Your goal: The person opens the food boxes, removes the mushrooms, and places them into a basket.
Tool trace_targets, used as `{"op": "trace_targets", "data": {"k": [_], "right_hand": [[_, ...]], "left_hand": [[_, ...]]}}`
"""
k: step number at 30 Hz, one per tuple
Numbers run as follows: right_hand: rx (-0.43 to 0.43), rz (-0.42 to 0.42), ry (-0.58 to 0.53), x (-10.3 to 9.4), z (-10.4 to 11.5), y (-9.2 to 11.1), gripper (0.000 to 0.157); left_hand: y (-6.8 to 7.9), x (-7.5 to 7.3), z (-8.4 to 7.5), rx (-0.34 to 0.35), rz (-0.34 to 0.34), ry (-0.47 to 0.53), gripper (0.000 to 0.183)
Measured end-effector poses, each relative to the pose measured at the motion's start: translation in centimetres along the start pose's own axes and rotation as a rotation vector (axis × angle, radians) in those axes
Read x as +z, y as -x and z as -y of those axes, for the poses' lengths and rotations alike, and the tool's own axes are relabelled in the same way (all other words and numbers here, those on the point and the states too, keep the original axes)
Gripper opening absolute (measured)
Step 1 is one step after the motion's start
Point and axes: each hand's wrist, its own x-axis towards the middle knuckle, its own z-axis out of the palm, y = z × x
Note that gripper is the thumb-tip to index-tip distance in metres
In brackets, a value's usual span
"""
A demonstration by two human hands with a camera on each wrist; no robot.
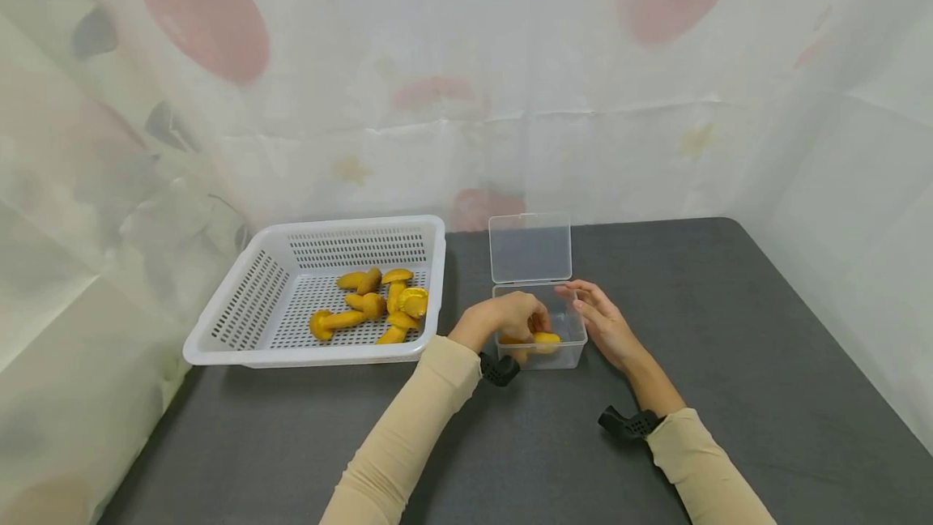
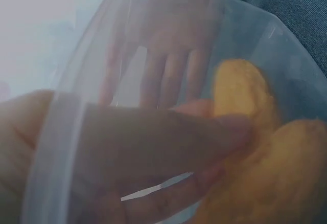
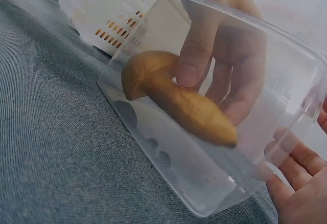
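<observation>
A clear plastic box (image 1: pixel 560 358) stands on the table, its hinged lid (image 1: pixel 530 248) raised at the back. My left hand (image 1: pixel 510 317) reaches down into it. In the right wrist view, through the wall, the thumb and fingers pinch a yellow mushroom (image 3: pixel 189 109) low in the box. The left wrist view shows the thumb against that mushroom (image 2: pixel 271 178), blurred by the plastic. Outside the box's right wall is my right hand (image 1: pixel 607 326), its fingertips at the rim and side, fingers loosely extended and gripping nothing.
A white perforated basket (image 1: pixel 240 347) sits left of the box, with several yellow mushrooms (image 1: pixel 342 320) toward its right side. Dark cloth covers the table (image 1: pixel 729 347). A patterned curtain (image 1: pixel 452 63) hangs behind. Each wrist wears a black band (image 1: pixel 630 423).
</observation>
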Motion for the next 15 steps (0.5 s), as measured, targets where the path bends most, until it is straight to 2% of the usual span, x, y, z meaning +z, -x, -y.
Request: {"op": "trace_targets", "data": {"k": [5, 9, 12, 15], "right_hand": [[-0.003, -0.002, -0.004, 0.02, -0.03, -0.02, 0.033], [0.0, -0.008, 0.001, 0.07, 0.04, 0.01, 0.033], [0.009, -0.012, 0.005, 0.07, 0.06, 0.03, 0.032], [0.006, -0.011, 0.002, 0.03, 0.03, 0.06, 0.032]], "left_hand": [[0.12, -0.21, 0.43, 0.077, -0.006, 0.039, 0.031], [0.41, -0.41, 0.73, 0.139, -0.004, 0.147, 0.033], [0.58, -0.45, 0.84, 0.161, -0.014, 0.204, 0.034], [0.66, -0.39, 0.87, 0.177, -0.041, 0.207, 0.034]]}}
